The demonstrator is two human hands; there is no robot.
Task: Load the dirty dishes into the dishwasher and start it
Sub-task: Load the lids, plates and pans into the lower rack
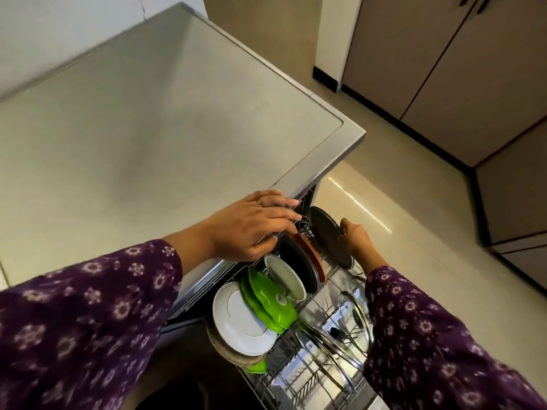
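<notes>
The dishwasher's lower rack (319, 377) is pulled out below the grey counter (154, 119). Standing in it are a white plate (236, 318), green plates (270, 300), a smaller white plate (285, 276), a black plate (299, 267) and an orange-brown one (309, 250). My right hand (353, 236) grips the edge of a dark round plate (327, 236) held upright at the rack's far end. My left hand (254, 223) reaches over the counter's front edge, fingers spread and touching the rack wires above the plates. Steel-rimmed glass lids (334, 347) lie in the rack.
A glossy beige tiled floor (414, 261) lies to the right. Brown cabinet doors (444, 60) line the far right wall, with lower drawers (521, 232) close to the rack. A white wall (59, 25) backs the counter.
</notes>
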